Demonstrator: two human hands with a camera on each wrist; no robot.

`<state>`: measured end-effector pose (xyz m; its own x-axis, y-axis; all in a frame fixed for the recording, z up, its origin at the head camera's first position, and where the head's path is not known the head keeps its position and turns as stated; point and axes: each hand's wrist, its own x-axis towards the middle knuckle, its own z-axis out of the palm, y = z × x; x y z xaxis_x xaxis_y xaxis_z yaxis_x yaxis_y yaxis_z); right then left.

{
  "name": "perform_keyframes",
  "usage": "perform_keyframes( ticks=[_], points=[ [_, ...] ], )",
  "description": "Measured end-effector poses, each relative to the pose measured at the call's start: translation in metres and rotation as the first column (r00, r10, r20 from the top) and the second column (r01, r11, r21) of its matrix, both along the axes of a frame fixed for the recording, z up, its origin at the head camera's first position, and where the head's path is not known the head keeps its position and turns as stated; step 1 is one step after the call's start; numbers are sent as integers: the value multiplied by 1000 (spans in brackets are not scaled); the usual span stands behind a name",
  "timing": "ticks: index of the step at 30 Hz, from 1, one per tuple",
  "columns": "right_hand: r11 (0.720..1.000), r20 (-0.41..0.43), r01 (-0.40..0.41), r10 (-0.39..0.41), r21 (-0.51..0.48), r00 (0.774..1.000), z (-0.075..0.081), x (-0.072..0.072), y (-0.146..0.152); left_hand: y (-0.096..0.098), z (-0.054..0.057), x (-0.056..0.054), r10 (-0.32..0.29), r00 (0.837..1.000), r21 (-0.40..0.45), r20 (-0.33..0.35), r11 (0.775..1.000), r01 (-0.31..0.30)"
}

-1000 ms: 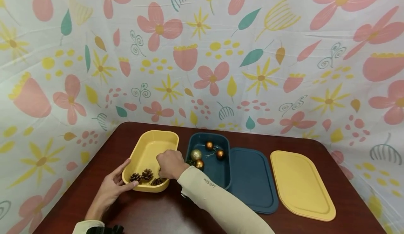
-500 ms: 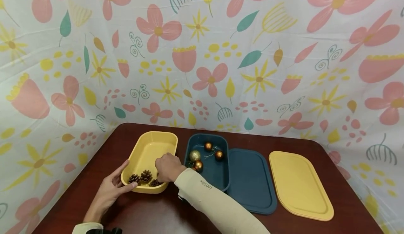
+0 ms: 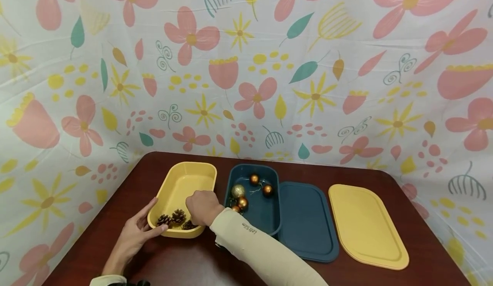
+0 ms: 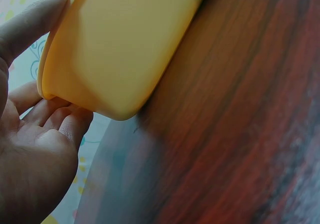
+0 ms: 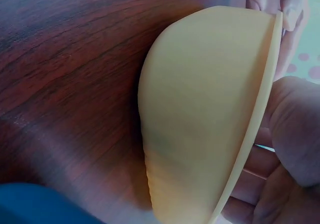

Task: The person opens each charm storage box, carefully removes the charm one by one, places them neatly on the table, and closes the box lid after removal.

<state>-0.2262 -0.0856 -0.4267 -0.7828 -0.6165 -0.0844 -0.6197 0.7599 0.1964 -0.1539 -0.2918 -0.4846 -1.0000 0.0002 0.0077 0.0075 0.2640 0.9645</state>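
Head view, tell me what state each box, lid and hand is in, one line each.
Yellow box: uncovered, pine cones at its near end.
Blue box: uncovered, shiny balls inside.
Blue lid: off, lying flat beside the box.
Yellow lid: off, lying flat.
Left hand: gripping the yellow box's near left corner.
Right hand: over the yellow box's right rim; grip unclear.

On the counter [image 3: 185, 260], the left hand [image 3: 132, 233] grips the near left corner of a yellow box [image 3: 188, 187] holding pinecones [image 3: 179, 216]; the right hand [image 3: 204, 208] reaches inside. To the right lie a blue box [image 3: 262, 217] with shiny balls [image 3: 242, 203], a blue lid [image 3: 308, 221] and a yellow lid [image 3: 367, 226].
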Motion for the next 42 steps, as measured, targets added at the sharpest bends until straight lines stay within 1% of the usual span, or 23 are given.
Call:
perform_keyframes(
  ticks=[3,8,12,18,24,29,31,34,37,39,42],
  points=[
    [1000,-8,4,-4,4,1000,0,0,-1,0,0,0,10,1000,1,-6,1000,-10],
    [1000,-7,-4,4,20,1000,0,-2,-1,1,-1,-1,6,1000,4,-14,1000,-6],
    [1000,-15,-15,15,6,1000,0,-3,1,2,-1,-2,5,1000,9,-16,1000,-5],
    [999,-3,-13,13,-31,1000,-1,-8,3,3,-2,-3,5,1000,12,-12,1000,-5],
    [997,11,-24,25,-76,1000,-1,-14,7,2,-4,-3,-5,1000,19,-29,1000,6],
    [993,-1,-31,31,-117,1000,0,-18,11,2,-3,-3,-15,999,30,-52,999,17],
    [988,2,-34,35,-154,999,1,-19,12,3,-2,-3,-15,999,33,-53,999,16],
    [975,12,-23,26,-222,1000,3,-20,16,3,-1,-3,-12,999,33,-50,999,14],
    [950,43,4,10,-311,999,6,-21,19,3,-2,-4,-8,999,31,-44,999,9],
    [928,71,20,6,-372,997,9,-23,22,2,-4,-3,-1,999,29,-39,1000,2],
    [876,116,40,18,-481,993,12,-25,26,0,-6,-2,10,999,30,-36,1000,-9]
  ],
)
